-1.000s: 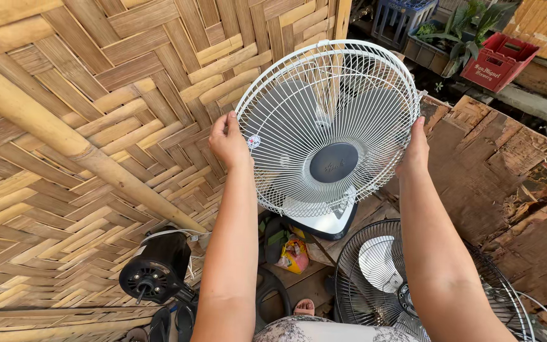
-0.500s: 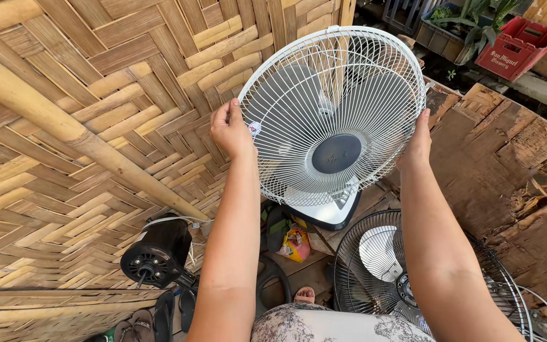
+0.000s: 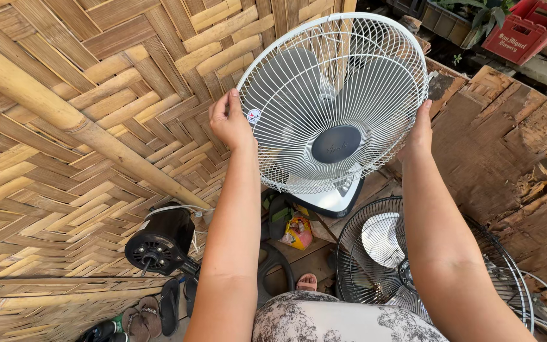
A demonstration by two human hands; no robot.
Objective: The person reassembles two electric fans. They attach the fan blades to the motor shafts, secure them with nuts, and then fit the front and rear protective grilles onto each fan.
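Note:
A white electric fan point(image 3: 333, 101) with a round wire grille, grey blades and a dark centre cap is held up in front of me. My left hand point(image 3: 229, 121) grips the grille's left rim. My right hand point(image 3: 420, 130) clasps the right rim. The fan's white and dark base point(image 3: 337, 201) hangs below the grille, above the floor.
A woven bamboo wall point(image 3: 96, 107) with a thick bamboo pole point(image 3: 64, 114) fills the left. On the floor lie a black fan motor point(image 3: 158, 242), a black wire fan guard point(image 3: 387, 259), sandals point(image 3: 153, 310) and a yellow packet point(image 3: 299, 233). A red crate point(image 3: 527, 25) stands at the back right.
The fan has stayed in both hands and sits slightly higher and more to the right in view. My grips on the rim are unchanged.

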